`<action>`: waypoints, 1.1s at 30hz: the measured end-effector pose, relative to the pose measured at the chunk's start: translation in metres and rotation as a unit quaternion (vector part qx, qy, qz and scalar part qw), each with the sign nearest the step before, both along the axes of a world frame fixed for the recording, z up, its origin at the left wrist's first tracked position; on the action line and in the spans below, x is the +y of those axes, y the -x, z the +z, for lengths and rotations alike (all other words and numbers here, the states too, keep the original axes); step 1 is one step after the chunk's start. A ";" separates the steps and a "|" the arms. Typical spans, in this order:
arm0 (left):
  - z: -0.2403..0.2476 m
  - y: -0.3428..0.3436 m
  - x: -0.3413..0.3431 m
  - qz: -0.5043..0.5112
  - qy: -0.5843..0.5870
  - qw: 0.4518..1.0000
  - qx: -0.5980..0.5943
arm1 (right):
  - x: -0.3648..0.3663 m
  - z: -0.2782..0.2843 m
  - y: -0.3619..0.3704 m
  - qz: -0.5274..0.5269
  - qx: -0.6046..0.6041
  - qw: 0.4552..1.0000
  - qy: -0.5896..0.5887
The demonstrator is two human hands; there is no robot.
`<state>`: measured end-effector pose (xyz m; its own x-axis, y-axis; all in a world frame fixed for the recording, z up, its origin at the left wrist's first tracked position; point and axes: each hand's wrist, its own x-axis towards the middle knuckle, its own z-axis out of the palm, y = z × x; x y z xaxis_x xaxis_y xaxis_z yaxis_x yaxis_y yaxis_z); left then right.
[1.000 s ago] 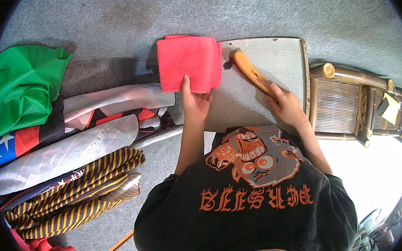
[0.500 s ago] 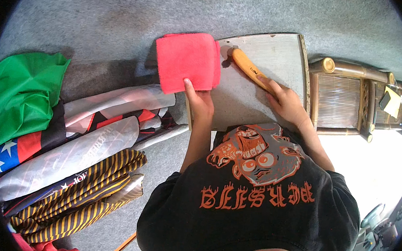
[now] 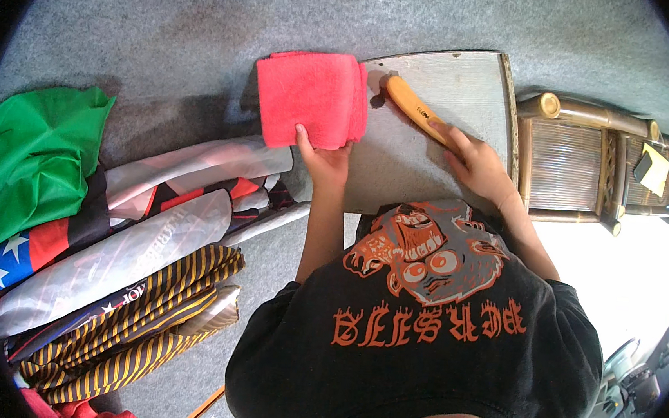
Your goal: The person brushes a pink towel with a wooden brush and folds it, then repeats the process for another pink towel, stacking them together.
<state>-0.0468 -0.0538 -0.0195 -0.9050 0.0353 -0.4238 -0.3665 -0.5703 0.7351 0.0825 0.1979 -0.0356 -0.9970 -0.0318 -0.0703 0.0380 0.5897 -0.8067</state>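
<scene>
A folded coral-red towel (image 3: 308, 93) is in my left hand (image 3: 326, 161), with the thumb on top and the other fingers mostly beneath it. The towel is over the left edge of a grey board-topped table (image 3: 459, 77). My right hand (image 3: 475, 165) grips the near end of a curved, orange-brown wooden-handled brush (image 3: 413, 109). It slants away to the far left above the tabletop, its underside hidden from me. A dark spot or shadow shows on the table by its far tip.
To the left hang rolled or draped cloths: a green one (image 3: 39, 162), pale sheer ones (image 3: 126, 259) and black-and-yellow striped ones (image 3: 136, 335). A bamboo rack (image 3: 562, 168) stands at the right, with a yellow item (image 3: 652, 171) farther along. Grey carpet-like covering (image 3: 209, 10) lies beyond.
My left hand and the towel have shifted slightly left and away from me. The brush and my right hand have moved a little farther away.
</scene>
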 end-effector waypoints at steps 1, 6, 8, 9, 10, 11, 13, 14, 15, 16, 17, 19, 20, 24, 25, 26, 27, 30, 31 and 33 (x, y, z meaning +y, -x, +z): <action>-0.002 0.001 -0.003 0.005 -0.002 1.000 -0.002 | 0.001 0.005 0.001 0.001 -0.005 1.000 -0.009; -0.011 0.008 0.000 0.033 0.007 0.999 -0.004 | 0.002 0.010 0.000 0.006 -0.030 0.999 -0.020; -0.010 0.008 0.004 0.047 0.022 0.999 -0.010 | 0.002 0.009 0.000 0.007 -0.023 1.000 -0.020; -0.010 0.007 0.006 0.055 0.030 0.998 -0.014 | 0.002 0.010 0.000 0.008 -0.019 1.000 -0.020; -0.010 0.007 0.006 0.055 0.030 0.998 -0.016 | 0.002 0.010 0.000 0.011 -0.025 0.999 -0.022; -0.010 0.006 0.005 0.056 0.030 0.998 -0.019 | 0.003 0.011 0.000 0.015 -0.030 0.999 -0.025; -0.010 0.005 0.001 0.051 0.032 0.998 -0.032 | 0.003 0.012 0.000 0.017 -0.034 0.999 -0.001; -0.010 0.003 -0.002 0.045 0.034 0.997 -0.042 | 0.003 0.014 0.000 0.015 -0.033 0.999 0.025; -0.010 0.002 -0.005 0.040 0.037 0.997 -0.053 | 0.004 0.017 0.000 0.013 -0.031 0.998 0.052; -0.007 -0.002 -0.007 0.025 0.037 0.997 -0.060 | 0.005 0.019 0.000 0.014 -0.015 0.998 0.066; -0.002 -0.009 -0.009 0.011 0.036 0.997 -0.067 | 0.006 0.021 0.000 0.015 0.001 0.997 0.080; 0.003 -0.021 -0.016 -0.021 0.033 0.997 -0.065 | 0.009 0.032 -0.001 0.002 0.030 0.993 0.111; 0.004 -0.027 -0.019 -0.034 0.029 0.997 -0.056 | 0.011 0.042 -0.002 -0.008 0.043 0.991 0.126; -0.001 -0.047 -0.027 -0.087 0.048 0.995 0.000 | 0.015 0.064 -0.003 -0.041 0.127 0.982 0.131; 0.003 -0.050 -0.022 -0.094 0.060 0.994 0.002 | 0.012 0.073 -0.003 -0.051 0.138 0.981 0.128; 0.011 -0.054 -0.014 -0.096 0.071 0.993 0.005 | 0.009 0.080 -0.003 -0.028 0.154 0.980 0.122; 0.018 -0.057 -0.009 -0.098 0.082 0.992 0.008 | 0.006 0.085 -0.002 -0.005 0.170 0.978 0.117; 0.025 -0.057 -0.002 -0.118 0.093 0.989 0.003 | -0.012 0.097 0.002 0.066 0.183 0.971 0.141; 0.005 -0.055 -0.017 -0.140 0.069 0.988 0.009 | -0.018 0.096 0.003 0.101 0.167 0.972 0.131; -0.002 -0.062 -0.016 -0.108 0.101 0.989 0.016 | -0.027 0.094 0.005 0.146 0.148 0.974 0.086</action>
<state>0.0147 -0.0700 -0.0220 -0.8985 0.1475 -0.4135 -0.4389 -0.3221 0.8388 0.0771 0.1708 0.0586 -0.9196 -0.3027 0.2503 -0.3601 0.3950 -0.8452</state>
